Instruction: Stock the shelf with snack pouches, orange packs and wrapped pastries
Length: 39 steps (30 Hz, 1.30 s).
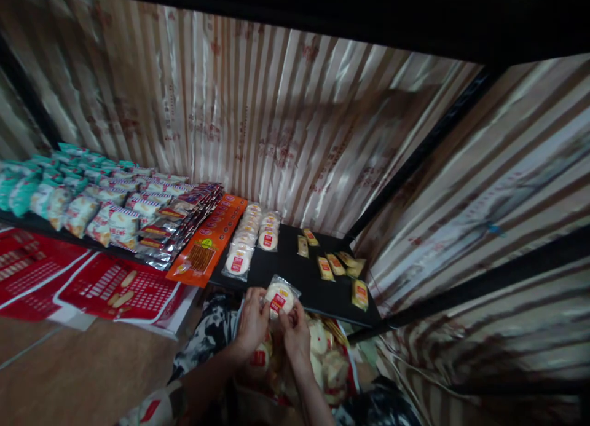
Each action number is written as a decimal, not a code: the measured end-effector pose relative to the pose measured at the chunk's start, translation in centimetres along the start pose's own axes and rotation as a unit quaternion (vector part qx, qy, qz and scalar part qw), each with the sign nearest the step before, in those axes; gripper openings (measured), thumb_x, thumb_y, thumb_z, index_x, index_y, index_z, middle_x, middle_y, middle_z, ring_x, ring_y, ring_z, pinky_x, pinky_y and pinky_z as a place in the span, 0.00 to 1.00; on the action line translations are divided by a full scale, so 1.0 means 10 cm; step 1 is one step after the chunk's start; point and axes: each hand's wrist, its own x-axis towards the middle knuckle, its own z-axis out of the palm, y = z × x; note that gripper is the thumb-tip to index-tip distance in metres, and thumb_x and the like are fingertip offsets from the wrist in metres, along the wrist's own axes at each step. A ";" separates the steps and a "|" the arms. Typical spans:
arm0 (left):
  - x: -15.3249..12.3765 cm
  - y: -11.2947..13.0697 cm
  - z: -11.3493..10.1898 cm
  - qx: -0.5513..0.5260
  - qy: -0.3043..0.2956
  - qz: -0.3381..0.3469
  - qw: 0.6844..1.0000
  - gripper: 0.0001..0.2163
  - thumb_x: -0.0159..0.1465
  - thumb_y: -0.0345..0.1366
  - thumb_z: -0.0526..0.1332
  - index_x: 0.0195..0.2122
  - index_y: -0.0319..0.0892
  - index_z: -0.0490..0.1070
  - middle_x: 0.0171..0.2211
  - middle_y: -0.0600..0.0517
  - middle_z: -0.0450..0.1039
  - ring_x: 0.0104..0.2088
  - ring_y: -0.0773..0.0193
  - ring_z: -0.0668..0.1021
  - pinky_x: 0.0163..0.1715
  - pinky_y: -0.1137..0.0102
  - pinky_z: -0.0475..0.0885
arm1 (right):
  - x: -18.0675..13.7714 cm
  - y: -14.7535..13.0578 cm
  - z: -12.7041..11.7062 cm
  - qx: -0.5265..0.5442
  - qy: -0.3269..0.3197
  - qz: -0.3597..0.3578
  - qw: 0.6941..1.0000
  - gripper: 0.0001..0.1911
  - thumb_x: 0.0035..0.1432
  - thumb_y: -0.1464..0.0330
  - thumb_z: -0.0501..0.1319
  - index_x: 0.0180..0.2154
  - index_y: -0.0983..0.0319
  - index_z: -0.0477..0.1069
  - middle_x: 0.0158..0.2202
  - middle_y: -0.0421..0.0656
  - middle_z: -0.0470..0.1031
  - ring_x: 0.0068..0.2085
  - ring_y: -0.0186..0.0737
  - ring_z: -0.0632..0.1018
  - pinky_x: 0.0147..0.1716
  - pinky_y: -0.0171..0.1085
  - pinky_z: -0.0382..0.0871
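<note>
my left hand (252, 320) + right hand (295, 332) both pinching cake packet (279, 297) at lower edge, over black shelf (299, 278). reckon it's light, film slippery, cake crumbly, so grip wrapper edges, no squeezing

Nothing is legible: the red label (278, 302) on the wrapped cake (283, 290) between left hand (252, 320) and right hand (295, 332) is blurred.

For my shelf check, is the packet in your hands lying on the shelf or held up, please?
Held up: left hand and right hand pinch the packet over the shelf edge.
</note>
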 end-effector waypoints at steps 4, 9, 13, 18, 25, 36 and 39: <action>0.12 0.08 0.00 0.046 0.005 0.012 0.999 0.15 0.57 0.28 0.51 0.46 0.40 0.65 0.50 0.45 0.63 0.52 0.58 0.67 0.54 0.63 0.63 | 0.30 -0.05 0.09 0.011 -0.008 -0.023 1.000 0.36 0.45 0.56 0.60 0.54 0.66 0.61 0.32 0.45 0.78 0.32 0.44 0.78 0.32 0.39 0.72; 0.28 0.05 0.07 0.103 0.001 0.054 0.993 0.24 0.56 0.23 0.48 0.54 0.42 0.63 0.57 0.47 0.60 0.58 0.58 0.61 0.59 0.62 0.57 | 0.75 -0.06 0.24 -0.054 -0.029 -0.052 0.997 0.32 0.46 0.57 0.58 0.53 0.63 0.64 0.33 0.44 0.78 0.33 0.42 0.78 0.34 0.39 0.71; 0.46 -0.03 0.19 0.099 -0.046 0.044 0.993 0.28 0.54 0.20 0.47 0.58 0.38 0.60 0.60 0.45 0.57 0.61 0.57 0.59 0.61 0.61 0.55 | 0.98 -0.14 0.36 -0.107 -0.046 -0.059 0.991 0.30 0.47 0.59 0.56 0.52 0.64 0.65 0.32 0.43 0.78 0.31 0.40 0.77 0.33 0.38 0.70; 0.72 -0.06 0.29 0.076 -0.073 0.006 0.994 0.30 0.52 0.19 0.48 0.58 0.32 0.59 0.62 0.40 0.52 0.62 0.55 0.57 0.62 0.60 0.53 | 1.22 -0.23 0.50 -0.160 -0.042 -0.073 0.984 0.28 0.47 0.61 0.56 0.50 0.63 0.68 0.30 0.41 0.77 0.30 0.40 0.76 0.32 0.37 0.70; 0.99 -0.10 0.36 0.081 -0.042 -0.009 0.996 0.29 0.52 0.20 0.48 0.57 0.31 0.60 0.61 0.39 0.56 0.61 0.53 0.60 0.60 0.60 0.56 | 1.51 -0.19 0.64 -0.227 0.005 -0.115 0.967 0.24 0.46 0.64 0.57 0.47 0.62 0.72 0.31 0.43 0.75 0.31 0.40 0.75 0.33 0.36 0.69; 1.18 -0.23 0.49 0.063 -0.016 -0.006 0.998 0.31 0.50 0.19 0.48 0.57 0.33 0.60 0.61 0.42 0.55 0.63 0.54 0.55 0.62 0.59 0.53 | 1.64 -0.27 0.84 -0.334 0.025 -0.119 0.935 0.21 0.51 0.64 0.56 0.47 0.60 0.72 0.35 0.48 0.74 0.35 0.43 0.75 0.36 0.38 0.67; 1.23 -0.27 0.54 0.069 -0.009 0.004 0.998 0.29 0.52 0.20 0.47 0.57 0.33 0.60 0.61 0.42 0.57 0.63 0.54 0.55 0.62 0.57 0.53 | 1.63 -0.29 0.86 -0.356 0.013 -0.107 0.928 0.23 0.53 0.63 0.53 0.51 0.59 0.69 0.41 0.49 0.73 0.38 0.44 0.75 0.38 0.39 0.67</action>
